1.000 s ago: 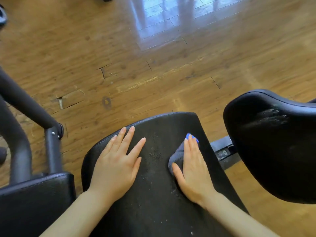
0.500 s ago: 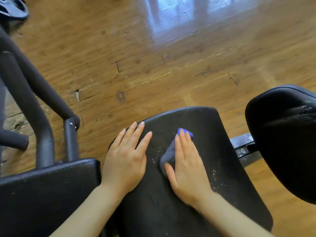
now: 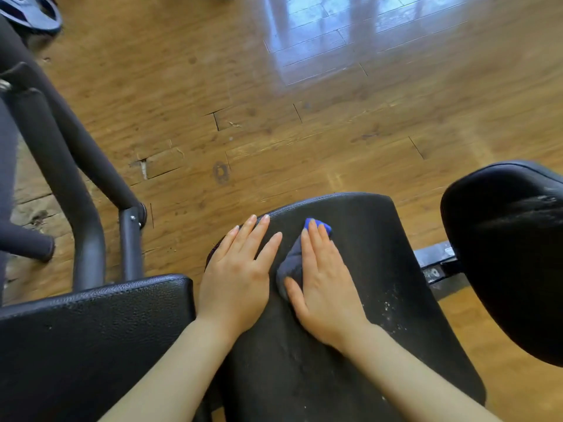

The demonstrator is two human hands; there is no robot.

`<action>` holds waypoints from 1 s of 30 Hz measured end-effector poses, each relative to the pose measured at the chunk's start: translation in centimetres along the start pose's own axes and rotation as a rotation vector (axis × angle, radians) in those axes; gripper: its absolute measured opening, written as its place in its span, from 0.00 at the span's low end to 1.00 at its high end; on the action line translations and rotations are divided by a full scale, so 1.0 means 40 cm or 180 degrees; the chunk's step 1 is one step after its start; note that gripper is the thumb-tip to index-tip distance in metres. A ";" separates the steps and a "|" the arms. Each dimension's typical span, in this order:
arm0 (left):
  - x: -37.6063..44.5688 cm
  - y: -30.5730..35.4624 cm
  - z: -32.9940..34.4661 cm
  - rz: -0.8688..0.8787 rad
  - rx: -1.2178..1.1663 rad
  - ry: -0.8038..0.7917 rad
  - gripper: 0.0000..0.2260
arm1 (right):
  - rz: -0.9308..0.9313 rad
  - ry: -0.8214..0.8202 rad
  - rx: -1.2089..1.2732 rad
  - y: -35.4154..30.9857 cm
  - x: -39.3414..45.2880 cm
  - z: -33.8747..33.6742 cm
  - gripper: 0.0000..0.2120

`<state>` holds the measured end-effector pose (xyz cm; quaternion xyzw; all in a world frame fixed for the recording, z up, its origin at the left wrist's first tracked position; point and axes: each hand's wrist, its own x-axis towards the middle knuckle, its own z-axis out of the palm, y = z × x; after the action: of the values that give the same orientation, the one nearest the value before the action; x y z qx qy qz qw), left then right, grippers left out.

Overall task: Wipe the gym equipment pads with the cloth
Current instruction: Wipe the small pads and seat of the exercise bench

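A black seat pad [image 3: 374, 254] fills the lower middle of the view, with white dust specks on its right side. My right hand [image 3: 323, 278] lies flat on a blue-grey cloth [image 3: 291, 266] and presses it onto the pad; only the cloth's left edge and blue tip show. My left hand [image 3: 237, 275] rests flat on the pad's left edge, fingers apart, holding nothing. A second black pad [image 3: 91, 345] sits at the lower left. A third, rounded black pad [image 3: 511, 254] stands at the right, dusty on top.
Black metal frame tubes [image 3: 67, 153] run down the left side to a bolted joint [image 3: 134, 217]. A weight plate [image 3: 30, 13] lies at the top left corner. A metal bar [image 3: 435, 263] links the seat pad to the right pad. Worn wooden floor surrounds everything.
The view has shifted left, so the pads sit further right in frame. Both hands have slid toward the left side of the seat pad, the cloth staying under the right hand.
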<state>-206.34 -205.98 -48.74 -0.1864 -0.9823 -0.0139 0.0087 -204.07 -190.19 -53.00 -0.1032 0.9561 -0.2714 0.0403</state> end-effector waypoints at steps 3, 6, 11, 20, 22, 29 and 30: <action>0.000 0.000 0.003 0.0011 -0.0011 0.0003 0.23 | 0.0244 -0.0005 0.0153 -0.005 0.027 0.005 0.38; -0.001 0.001 0.002 0.0010 0.0045 0.0045 0.24 | 0.0088 -0.0163 0.0255 -0.024 -0.139 -0.006 0.37; 0.001 0.004 0.001 0.0019 0.0058 0.0053 0.24 | -0.0111 -0.0166 0.0182 0.014 -0.138 -0.008 0.37; 0.000 0.003 0.008 0.0024 0.0080 0.0129 0.23 | 0.0139 -0.0248 0.0293 -0.027 -0.188 -0.009 0.38; -0.001 0.005 0.008 0.0022 0.0063 0.0107 0.23 | -0.0174 -0.0389 0.0209 -0.025 -0.276 -0.015 0.38; 0.004 -0.002 0.006 0.0047 0.0001 0.0121 0.21 | -0.0390 -0.0378 0.0307 -0.049 -0.125 -0.009 0.34; 0.003 -0.002 0.005 0.0048 -0.0038 0.0121 0.22 | -0.0402 -0.0417 0.0343 -0.053 -0.140 -0.011 0.34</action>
<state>-206.48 -206.01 -48.94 -0.1935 -0.9805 -0.0232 0.0264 -198.28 -190.49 -51.41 -0.1785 0.9270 -0.3170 0.0909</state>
